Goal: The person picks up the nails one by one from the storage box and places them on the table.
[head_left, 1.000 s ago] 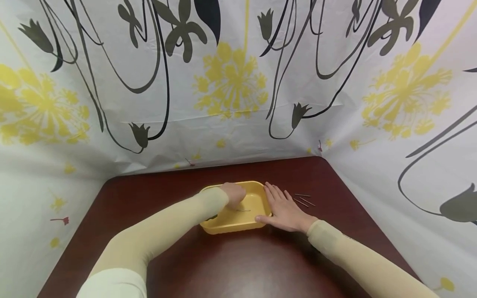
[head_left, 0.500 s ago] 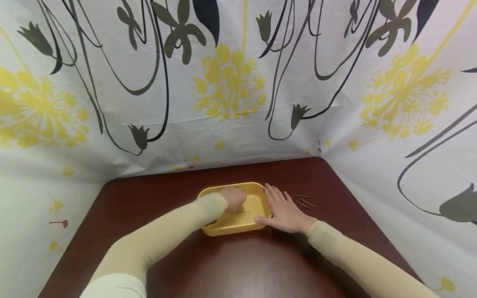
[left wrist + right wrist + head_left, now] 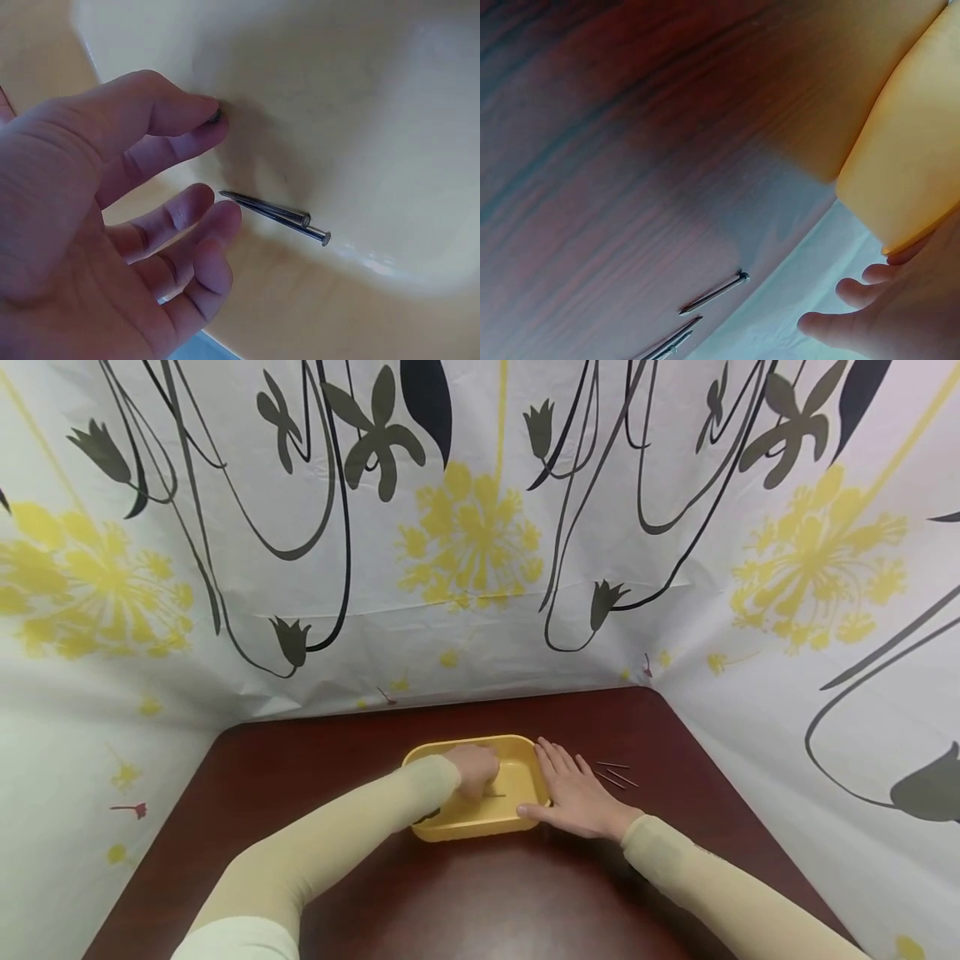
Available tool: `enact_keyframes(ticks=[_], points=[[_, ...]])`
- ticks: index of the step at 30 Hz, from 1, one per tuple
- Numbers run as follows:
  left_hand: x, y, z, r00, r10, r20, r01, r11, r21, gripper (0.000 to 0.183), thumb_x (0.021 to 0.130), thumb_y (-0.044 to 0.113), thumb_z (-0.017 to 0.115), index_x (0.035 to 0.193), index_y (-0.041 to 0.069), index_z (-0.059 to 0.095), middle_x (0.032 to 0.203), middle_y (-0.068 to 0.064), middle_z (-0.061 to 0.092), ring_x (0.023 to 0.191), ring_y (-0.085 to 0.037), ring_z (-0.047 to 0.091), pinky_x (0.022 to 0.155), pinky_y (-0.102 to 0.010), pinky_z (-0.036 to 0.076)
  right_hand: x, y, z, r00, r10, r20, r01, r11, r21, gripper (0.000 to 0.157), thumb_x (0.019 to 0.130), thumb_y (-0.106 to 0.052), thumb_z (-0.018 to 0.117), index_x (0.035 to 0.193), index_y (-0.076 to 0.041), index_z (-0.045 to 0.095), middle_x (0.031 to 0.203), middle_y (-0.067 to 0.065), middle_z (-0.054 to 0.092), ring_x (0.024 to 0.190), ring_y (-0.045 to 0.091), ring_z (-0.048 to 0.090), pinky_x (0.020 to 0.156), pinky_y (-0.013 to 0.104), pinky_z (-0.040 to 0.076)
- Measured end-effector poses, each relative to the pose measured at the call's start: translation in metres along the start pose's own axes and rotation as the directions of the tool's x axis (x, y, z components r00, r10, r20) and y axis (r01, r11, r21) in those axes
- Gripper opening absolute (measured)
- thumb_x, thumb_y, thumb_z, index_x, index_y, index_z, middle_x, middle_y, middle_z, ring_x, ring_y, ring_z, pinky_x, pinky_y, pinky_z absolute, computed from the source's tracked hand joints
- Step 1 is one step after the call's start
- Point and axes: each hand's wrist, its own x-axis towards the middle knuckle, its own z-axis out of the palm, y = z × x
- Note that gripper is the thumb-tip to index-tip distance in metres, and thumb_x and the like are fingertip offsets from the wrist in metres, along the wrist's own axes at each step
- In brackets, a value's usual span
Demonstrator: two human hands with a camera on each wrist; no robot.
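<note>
Nails [image 3: 274, 214] lie paired in the yellow tray [image 3: 519, 783]. The left hand [image 3: 474, 768], grip narrow, pinches a small dark piece [image 3: 214, 117], perhaps another nail; the right hand [image 3: 581, 797], fingers straight, touches the tray at three o'clock. Nail handling seems the step; next calls for a steady pinch.

You are wearing long, close-fitting cream sleeves [image 3: 337, 831] over the worktop [image 3: 480, 906]; a white outer sleeve [image 3: 238, 939] is overlapping the left one.
</note>
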Motion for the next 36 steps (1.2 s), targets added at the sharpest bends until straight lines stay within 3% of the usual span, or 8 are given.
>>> enact_keyframes(ticks=[5,9,12,16,26,29,32,36], points=[[-0.010,-0.001,-0.006,0.999,0.011,-0.039,-0.011,1.000,-0.003,0.034,0.074,0.012,0.078,0.054,0.020,0.051,0.092,0.003,0.051,0.065,-0.010,0.043,0.052,-0.025,0.040,0.001,0.000,0.001,1.000,-0.002,-0.003,0.002,1.000,-0.004,0.114,0.086,-0.086,0.041,0.162,-0.005,0.012,0.169,0.007,0.004,0.152,0.032,0.014,0.115,0.062,0.020],[-0.014,-0.003,-0.006,0.997,-0.001,-0.075,0.001,1.000,0.000,0.034,0.077,0.016,0.079,0.055,0.022,0.054,0.092,0.002,0.052,0.068,-0.011,0.046,0.055,-0.029,0.046,0.000,-0.001,0.001,1.000,-0.008,-0.017,0.008,1.000,0.005,0.112,0.087,-0.082,0.045,0.161,-0.004,0.015,0.168,0.008,0.006,0.152,0.033,0.016,0.114,0.063,0.021],[-0.016,-0.005,-0.006,0.994,-0.019,-0.103,0.016,0.999,-0.035,0.034,0.080,0.022,0.083,0.057,0.024,0.059,0.097,0.003,0.051,0.072,-0.013,0.049,0.072,-0.040,0.053,-0.002,-0.001,0.002,1.000,-0.006,-0.020,0.006,1.000,0.019,0.110,0.088,-0.079,0.048,0.161,-0.004,0.016,0.168,0.009,0.007,0.151,0.034,0.017,0.114,0.063,0.021],[-0.023,-0.005,-0.007,0.988,-0.030,-0.150,0.019,0.997,-0.077,0.033,0.078,0.024,0.086,0.058,0.027,0.060,0.099,0.004,0.048,0.079,-0.015,0.049,0.085,-0.050,0.047,-0.003,-0.001,0.001,1.000,0.001,-0.016,0.000,0.999,0.032,0.109,0.089,-0.077,0.052,0.161,-0.003,0.016,0.168,0.009,0.007,0.151,0.034,0.017,0.114,0.063,0.020],[-0.047,-0.007,-0.020,0.963,-0.047,-0.266,0.031,0.998,-0.062,0.031,0.076,0.016,0.080,0.059,0.028,0.057,0.101,0.005,0.048,0.084,-0.016,0.046,0.070,-0.036,0.037,0.000,-0.002,-0.001,1.000,-0.007,-0.023,0.007,1.000,0.021,0.111,0.088,-0.080,0.048,0.161,-0.002,0.017,0.168,0.011,0.009,0.151,0.036,0.019,0.113,0.064,0.021],[-0.054,-0.007,-0.024,0.956,-0.052,-0.290,0.033,0.997,-0.071,0.029,0.077,0.016,0.079,0.061,0.028,0.058,0.115,0.001,0.055,0.095,-0.019,0.051,0.075,-0.039,0.039,0.000,-0.003,-0.001,1.000,-0.010,-0.028,0.011,1.000,0.020,0.113,0.087,-0.082,0.045,0.160,-0.001,0.018,0.168,0.012,0.010,0.150,0.036,0.019,0.113,0.064,0.022],[-0.060,-0.009,-0.026,0.947,-0.058,-0.315,0.038,0.997,-0.071,0.028,0.080,0.016,0.077,0.063,0.028,0.058,0.135,-0.004,0.055,0.117,-0.025,0.052,0.087,-0.047,0.043,-0.001,-0.003,-0.002,1.000,-0.006,-0.024,0.007,1.000,0.019,0.114,0.086,-0.083,0.044,0.160,-0.001,0.017,0.168,0.012,0.010,0.151,0.035,0.018,0.113,0.064,0.022],[-0.068,-0.012,-0.027,0.937,-0.063,-0.343,0.038,0.996,-0.079,0.028,0.082,0.017,0.076,0.063,0.028,0.058,0.149,-0.010,0.048,0.140,-0.033,0.038,0.105,-0.060,0.035,0.000,-0.003,-0.002,1.000,-0.003,-0.022,0.003,1.000,0.017,0.112,0.087,-0.080,0.048,0.161,-0.002,0.016,0.168,0.011,0.009,0.151,0.035,0.018,0.113,0.063,0.022]])
